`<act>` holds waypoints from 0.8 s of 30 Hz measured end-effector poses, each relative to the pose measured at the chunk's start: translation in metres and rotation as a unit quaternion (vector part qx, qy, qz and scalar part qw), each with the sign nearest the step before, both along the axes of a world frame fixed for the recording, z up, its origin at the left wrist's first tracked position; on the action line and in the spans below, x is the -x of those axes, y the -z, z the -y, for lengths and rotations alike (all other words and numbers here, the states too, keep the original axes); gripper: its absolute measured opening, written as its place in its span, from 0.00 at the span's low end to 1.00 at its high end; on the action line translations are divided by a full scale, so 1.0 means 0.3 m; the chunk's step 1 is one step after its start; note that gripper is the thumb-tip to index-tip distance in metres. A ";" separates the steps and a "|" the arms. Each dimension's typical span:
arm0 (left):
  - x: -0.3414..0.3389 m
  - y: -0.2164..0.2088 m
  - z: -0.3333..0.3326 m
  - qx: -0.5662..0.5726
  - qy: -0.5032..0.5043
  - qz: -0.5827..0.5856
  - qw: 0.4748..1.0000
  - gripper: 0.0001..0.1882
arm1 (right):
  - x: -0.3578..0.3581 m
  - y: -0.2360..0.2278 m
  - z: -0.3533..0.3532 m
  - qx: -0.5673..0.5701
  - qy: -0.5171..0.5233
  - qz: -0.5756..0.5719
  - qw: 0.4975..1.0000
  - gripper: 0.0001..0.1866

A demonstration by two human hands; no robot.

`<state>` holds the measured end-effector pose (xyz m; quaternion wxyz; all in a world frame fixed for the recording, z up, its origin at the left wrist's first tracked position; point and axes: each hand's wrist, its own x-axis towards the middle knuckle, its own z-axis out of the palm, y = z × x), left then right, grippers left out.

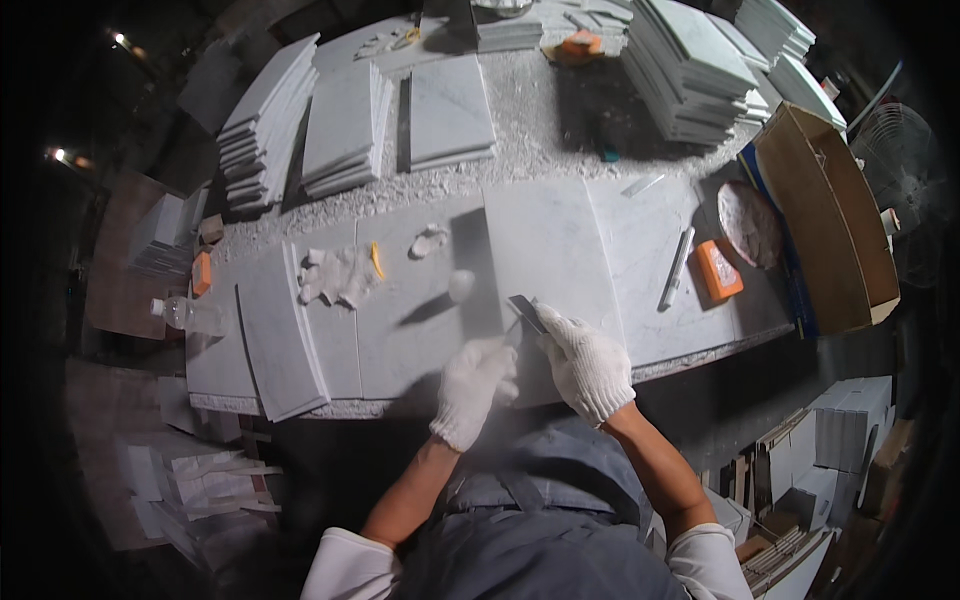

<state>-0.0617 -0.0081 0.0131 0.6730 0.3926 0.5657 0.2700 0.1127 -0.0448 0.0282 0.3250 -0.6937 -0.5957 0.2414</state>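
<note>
Both my hands wear white knitted gloves and meet over the front edge of the workbench. In my right hand (590,365) is a dark, flat metal scraper blade (527,313), its free end pointing up and left. My left hand (475,390) is closed just beside it, on a thin greyish piece (514,333) that I cannot make out well. The two pieces come close together; whether they touch is unclear. Beyond the blade lies a white marble-like tile (550,240). A whitish blur (461,286) hangs near my left hand, perhaps dust.
Spare gloves (335,277) and a yellow-handled tool (376,260) lie at left, beside a clear bottle (190,315). At right are an orange block (719,270), a white marker-like stick (677,268), a round dish (750,224) and a cardboard box (825,220). Tile stacks (690,70) stand behind.
</note>
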 end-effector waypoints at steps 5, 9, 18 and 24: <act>-0.011 0.003 -0.003 -0.126 0.018 -0.038 0.991 0.15 | 0.030 -0.025 0.014 0.085 -0.060 0.037 0.994 0.23; -0.010 0.001 -0.001 0.017 -0.020 0.008 1.000 0.14 | -0.004 -0.032 -0.012 0.096 -0.017 0.005 0.995 0.24; -0.010 0.037 0.004 0.008 -0.008 -0.020 1.000 0.16 | -0.004 0.001 -0.006 0.101 -0.066 -0.004 0.993 0.26; -0.018 0.050 0.016 -0.112 -0.001 -0.108 0.988 0.16 | -0.034 -0.067 -0.016 0.085 -0.091 0.017 0.992 0.26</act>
